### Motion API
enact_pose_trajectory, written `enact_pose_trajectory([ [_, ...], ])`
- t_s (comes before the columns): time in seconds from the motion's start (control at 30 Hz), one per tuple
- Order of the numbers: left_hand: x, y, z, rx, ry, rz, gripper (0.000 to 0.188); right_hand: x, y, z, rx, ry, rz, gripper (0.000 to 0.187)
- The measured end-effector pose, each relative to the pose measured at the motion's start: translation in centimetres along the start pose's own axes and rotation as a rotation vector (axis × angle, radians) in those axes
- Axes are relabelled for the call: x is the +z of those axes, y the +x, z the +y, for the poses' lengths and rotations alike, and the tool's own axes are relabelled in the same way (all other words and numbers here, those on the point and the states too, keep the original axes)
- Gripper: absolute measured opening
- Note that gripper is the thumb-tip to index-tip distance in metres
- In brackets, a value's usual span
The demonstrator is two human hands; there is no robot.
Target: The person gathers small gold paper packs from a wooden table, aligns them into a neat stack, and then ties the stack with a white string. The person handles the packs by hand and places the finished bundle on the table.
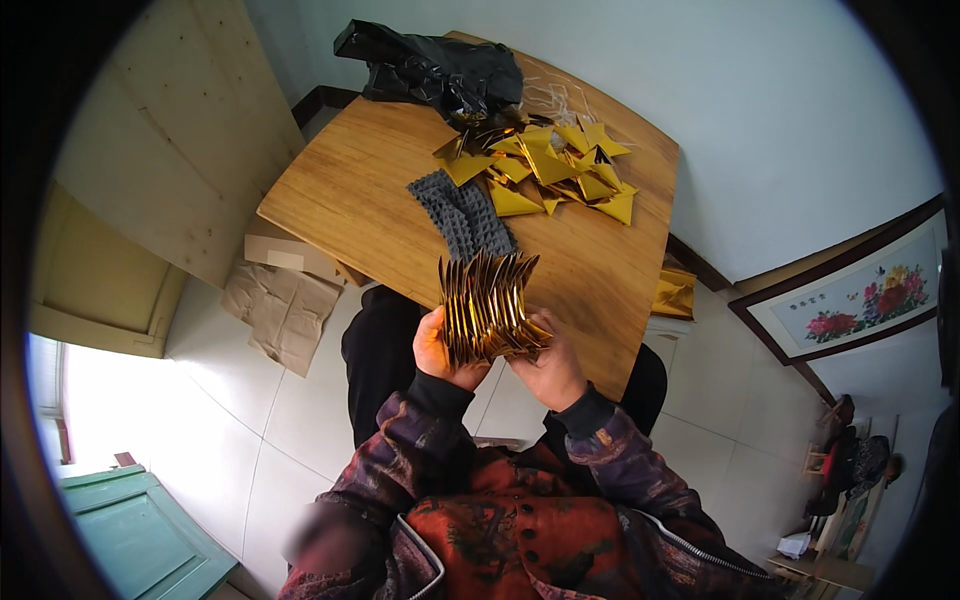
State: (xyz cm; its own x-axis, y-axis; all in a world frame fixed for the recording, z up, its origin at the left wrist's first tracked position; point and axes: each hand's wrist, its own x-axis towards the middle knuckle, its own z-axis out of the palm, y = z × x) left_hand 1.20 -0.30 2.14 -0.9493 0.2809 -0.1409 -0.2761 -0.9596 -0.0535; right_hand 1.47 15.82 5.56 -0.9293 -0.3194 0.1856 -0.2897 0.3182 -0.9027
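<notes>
Between my two hands, just off the table's near edge, is a thick row of folded gold foil papers [487,305], their many thin edges fanned upward. My left hand [443,350] is closed round its left side and lower end. At the right side, my right hand [550,362] grips it with bent fingers, partly hidden behind the foil. Beyond it on the table lies a dark grey, bumpy-textured strip of padded material [462,215]. A loose heap of gold foil triangles [545,165] spreads past that strip.
The wooden table [350,170] has a crumpled black plastic bag [440,75] at its far left and clear plastic strands [555,98] behind the heap. Brown paper [285,305] lies on the tiled floor at left. A framed flower picture [850,295] stands at right.
</notes>
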Motion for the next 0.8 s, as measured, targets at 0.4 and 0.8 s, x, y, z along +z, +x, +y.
enact_pose_trajectory([
  [0.4, -0.4, 1.0, -0.8, -0.021, 0.098, -0.039, 0.045, -4.7, 4.7, -0.5, 0.439, 0.294, -0.326, 0.037],
  [0.8, -0.4, 1.3, -3.0, 0.232, 0.75, 0.038, 0.05, -5.5, 6.8, -2.7, 0.296, 0.229, -0.512, 0.056],
])
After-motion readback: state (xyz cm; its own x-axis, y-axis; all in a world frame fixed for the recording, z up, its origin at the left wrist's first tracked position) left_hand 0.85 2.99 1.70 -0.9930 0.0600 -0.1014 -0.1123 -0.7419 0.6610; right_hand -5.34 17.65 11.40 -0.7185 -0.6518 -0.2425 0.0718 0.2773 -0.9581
